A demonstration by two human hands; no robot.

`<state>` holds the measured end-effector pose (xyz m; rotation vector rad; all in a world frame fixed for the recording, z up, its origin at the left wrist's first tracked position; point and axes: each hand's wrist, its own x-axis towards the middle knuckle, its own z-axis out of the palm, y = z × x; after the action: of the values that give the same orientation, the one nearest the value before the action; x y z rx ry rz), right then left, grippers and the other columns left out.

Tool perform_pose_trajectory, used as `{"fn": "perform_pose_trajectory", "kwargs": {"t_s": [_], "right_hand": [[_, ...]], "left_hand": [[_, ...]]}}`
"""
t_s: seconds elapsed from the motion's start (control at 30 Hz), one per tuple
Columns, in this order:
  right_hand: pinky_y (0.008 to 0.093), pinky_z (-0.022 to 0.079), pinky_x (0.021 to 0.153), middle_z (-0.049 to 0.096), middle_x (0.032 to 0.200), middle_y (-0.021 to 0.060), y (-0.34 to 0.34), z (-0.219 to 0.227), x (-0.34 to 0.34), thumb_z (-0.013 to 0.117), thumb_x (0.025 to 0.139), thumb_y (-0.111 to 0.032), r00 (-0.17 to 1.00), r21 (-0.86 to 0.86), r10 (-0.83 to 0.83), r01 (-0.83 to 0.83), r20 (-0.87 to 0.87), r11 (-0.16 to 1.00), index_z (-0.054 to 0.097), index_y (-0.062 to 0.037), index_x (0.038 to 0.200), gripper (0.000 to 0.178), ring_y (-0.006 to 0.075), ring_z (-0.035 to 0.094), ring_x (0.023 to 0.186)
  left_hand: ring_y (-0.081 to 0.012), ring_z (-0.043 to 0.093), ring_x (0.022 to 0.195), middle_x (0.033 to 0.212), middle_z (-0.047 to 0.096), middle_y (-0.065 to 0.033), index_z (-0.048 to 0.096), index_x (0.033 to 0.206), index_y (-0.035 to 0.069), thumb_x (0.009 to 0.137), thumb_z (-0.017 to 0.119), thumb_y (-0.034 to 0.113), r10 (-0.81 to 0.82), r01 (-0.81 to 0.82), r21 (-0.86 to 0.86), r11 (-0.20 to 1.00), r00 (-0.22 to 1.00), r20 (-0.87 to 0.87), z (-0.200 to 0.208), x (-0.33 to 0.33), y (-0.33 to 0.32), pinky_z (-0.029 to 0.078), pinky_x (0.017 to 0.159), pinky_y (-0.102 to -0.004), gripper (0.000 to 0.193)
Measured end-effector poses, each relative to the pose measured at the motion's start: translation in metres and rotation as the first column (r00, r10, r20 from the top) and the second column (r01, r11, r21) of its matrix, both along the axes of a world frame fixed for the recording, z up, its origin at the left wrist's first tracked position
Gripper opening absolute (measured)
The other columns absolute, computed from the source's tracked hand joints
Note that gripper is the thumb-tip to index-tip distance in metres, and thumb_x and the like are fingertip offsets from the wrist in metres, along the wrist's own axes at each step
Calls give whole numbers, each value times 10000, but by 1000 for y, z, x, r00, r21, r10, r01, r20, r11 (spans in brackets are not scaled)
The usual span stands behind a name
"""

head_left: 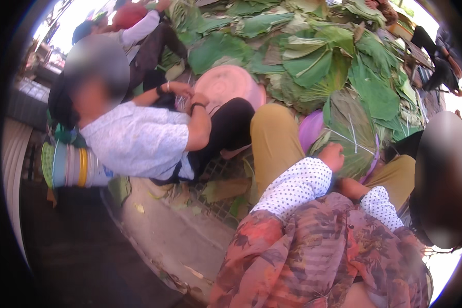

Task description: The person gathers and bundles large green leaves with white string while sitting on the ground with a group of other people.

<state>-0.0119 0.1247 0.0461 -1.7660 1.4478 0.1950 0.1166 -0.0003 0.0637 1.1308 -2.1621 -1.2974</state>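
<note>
Behind everything we record one broad heap of lotus leaves (pixel 231 54), green to dull brown, too many and too overlapped for us to count. Below it: one strip of grey paving (pixel 169 226) and one dark grate (pixel 215 182), both strewn with leaf scraps.

Centre right, between our two knees in mustard trousers (pixel 276 136): one tied bundle of lotus leaves (pixel 346 123), bound with white string (pixel 352 128), two strands visible. Purple basin (pixel 311 132), one, showing at both sides of the bundle.

Hands of ours, two, in two polka-dotted sleeves. Left hand (pixel 332 156): fingers curled, at the bundle's near left edge; we cannot tell whether it pinches leaf or string. Right hand (pixel 351 188): lower, near the bundle's near edge, fingers hidden; grip, we cannot tell.

To our left: one seated co-worker (pixel 138 136) in a pale patterned shirt, two hands together, dark bands on both wrists; one round pink basin (pixel 228 87) just beside those hands; one stack of plastic ware (pixel 72 164) with green, pale blue and yellow pieces.
</note>
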Motion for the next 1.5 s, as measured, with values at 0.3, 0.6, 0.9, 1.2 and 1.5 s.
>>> {"fn": "perform_pose_trajectory", "kwargs": {"t_s": [0.3,0.6,0.9,1.2,1.5], "right_hand": [[469,493,950,677,1163,242,-20,-4,-1,529,981,-409,975,180,213,-200,-56,963,675,-31,1205,462,388,641,1093],[460,493,951,673,1173,238,-14,12,0,544,979,-390,969,392,237,-193,-66,899,661,-17,1215,457,376,637,1092],[451,493,952,670,1183,233,-2,4,-6,559,977,-371,988,460,131,-153,80,875,646,-3,1226,453,364,634,1091],[442,492,953,666,1193,229,19,-4,6,574,975,-353,981,478,32,-122,192,870,632,11,1237,452,352,631,1091],[433,492,954,662,1203,225,23,-16,5,590,973,-334,936,484,-9,-174,353,858,618,25,1247,453,340,628,1090]], "left_hand": [[-388,635,1052,1149,618,-200,681,1030,65,854,656,160,-18,18,100,995,1000,1,29,6,6,509,929,-466,202],[-379,622,1099,1180,612,-185,688,1068,81,871,647,186,-171,161,172,972,984,42,44,5,-1,497,977,-454,227],[-378,633,996,1112,635,-186,675,1058,46,890,658,213,-235,242,73,968,968,-88,36,-1,2,512,882,-448,238],[-301,656,928,1094,645,-171,690,1079,32,908,663,203,-247,257,64,964,961,-126,37,-6,-3,524,839,-396,243],[-106,591,825,999,629,-32,690,1060,34,958,639,116,-90,100,-13,995,826,-556,201,-6,-85,489,766,-248,140]]}}
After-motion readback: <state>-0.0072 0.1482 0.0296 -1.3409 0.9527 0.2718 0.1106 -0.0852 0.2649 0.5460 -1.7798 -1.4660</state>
